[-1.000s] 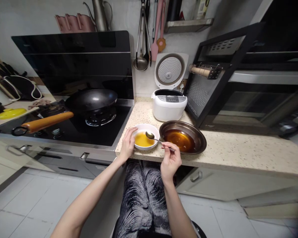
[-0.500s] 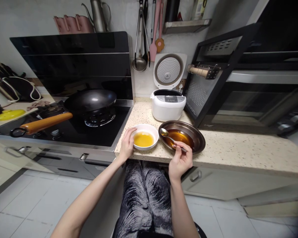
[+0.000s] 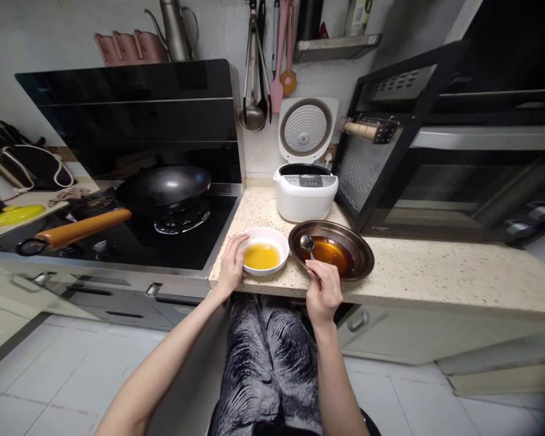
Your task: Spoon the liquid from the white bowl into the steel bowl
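While left hand (image 3: 231, 265) steadies white bowl (image 3: 264, 257), right fingers (image 3: 320, 280) grip spoon (image 3: 307, 244); cooker labels unreadable.

White bowl (image 3: 269, 237) holds yellow liquid; brown plate (image 3: 358, 248), amber.

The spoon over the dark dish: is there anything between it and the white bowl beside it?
Nothing visible. The spoon, held by the right hand, sits over the dish of amber liquid. The bowl stands just left of it, with only bare counter between their rims. The left hand grips the bowl's far side.
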A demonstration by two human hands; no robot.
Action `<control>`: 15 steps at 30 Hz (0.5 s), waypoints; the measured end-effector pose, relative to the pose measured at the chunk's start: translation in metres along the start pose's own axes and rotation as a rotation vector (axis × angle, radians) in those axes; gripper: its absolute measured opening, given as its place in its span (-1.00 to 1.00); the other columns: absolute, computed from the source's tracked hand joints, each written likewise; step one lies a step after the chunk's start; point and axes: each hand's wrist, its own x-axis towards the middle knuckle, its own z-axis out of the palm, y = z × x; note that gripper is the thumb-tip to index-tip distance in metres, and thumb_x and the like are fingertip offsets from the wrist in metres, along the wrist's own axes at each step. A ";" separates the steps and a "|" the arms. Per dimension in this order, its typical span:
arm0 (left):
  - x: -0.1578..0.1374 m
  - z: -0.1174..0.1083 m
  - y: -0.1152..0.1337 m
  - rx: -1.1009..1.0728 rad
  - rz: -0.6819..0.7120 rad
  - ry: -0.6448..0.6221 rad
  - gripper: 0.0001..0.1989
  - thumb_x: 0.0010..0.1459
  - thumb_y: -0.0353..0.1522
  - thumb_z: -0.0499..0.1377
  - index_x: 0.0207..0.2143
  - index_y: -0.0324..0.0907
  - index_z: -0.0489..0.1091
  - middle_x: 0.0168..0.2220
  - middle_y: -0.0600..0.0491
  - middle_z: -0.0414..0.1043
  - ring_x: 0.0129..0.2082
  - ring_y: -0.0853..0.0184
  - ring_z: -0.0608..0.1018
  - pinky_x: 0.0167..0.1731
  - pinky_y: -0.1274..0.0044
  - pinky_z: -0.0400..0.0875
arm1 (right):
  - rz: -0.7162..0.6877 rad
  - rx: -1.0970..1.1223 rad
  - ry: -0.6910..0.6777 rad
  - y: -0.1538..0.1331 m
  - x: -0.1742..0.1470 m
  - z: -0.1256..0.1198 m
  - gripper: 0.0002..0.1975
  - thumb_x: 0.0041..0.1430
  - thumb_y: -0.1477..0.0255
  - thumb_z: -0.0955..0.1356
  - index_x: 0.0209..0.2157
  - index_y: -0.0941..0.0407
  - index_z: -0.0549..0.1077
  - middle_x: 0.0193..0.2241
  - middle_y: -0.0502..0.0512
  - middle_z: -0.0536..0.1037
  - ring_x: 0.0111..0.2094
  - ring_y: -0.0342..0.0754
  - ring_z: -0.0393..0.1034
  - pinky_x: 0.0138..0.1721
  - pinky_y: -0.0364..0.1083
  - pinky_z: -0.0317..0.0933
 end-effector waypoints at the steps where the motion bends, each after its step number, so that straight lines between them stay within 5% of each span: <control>1: 0.000 0.000 0.000 0.000 0.000 0.000 -0.52 0.46 -0.15 -0.13 0.10 -0.21 0.43 0.13 -0.19 0.46 0.17 0.09 0.49 0.22 0.21 0.35 | -0.021 -0.001 -0.027 0.001 -0.001 -0.001 -0.72 0.32 0.63 0.30 -0.07 0.05 0.53 -0.25 0.14 0.64 -0.18 0.03 0.55 -0.12 0.05 0.44; 8: 0.000 -0.001 0.001 0.004 -0.008 -0.005 -0.51 0.46 -0.13 -0.14 0.10 -0.20 0.42 0.13 -0.19 0.46 0.18 0.10 0.48 0.22 0.21 0.34 | -0.077 0.017 -0.188 0.006 -0.003 -0.005 -0.59 0.32 0.69 0.18 0.00 0.10 0.53 -0.20 0.22 0.63 -0.14 0.04 0.50 -0.13 0.07 0.45; 15: 0.001 -0.001 0.002 0.015 -0.014 -0.011 -0.48 0.46 -0.10 -0.16 0.10 -0.19 0.43 0.13 -0.19 0.46 0.18 0.10 0.49 0.23 0.21 0.35 | 0.059 0.006 -0.014 -0.003 -0.001 -0.001 -0.76 0.34 0.59 0.30 -0.11 0.05 0.55 -0.26 0.11 0.64 -0.19 0.00 0.54 -0.12 0.04 0.44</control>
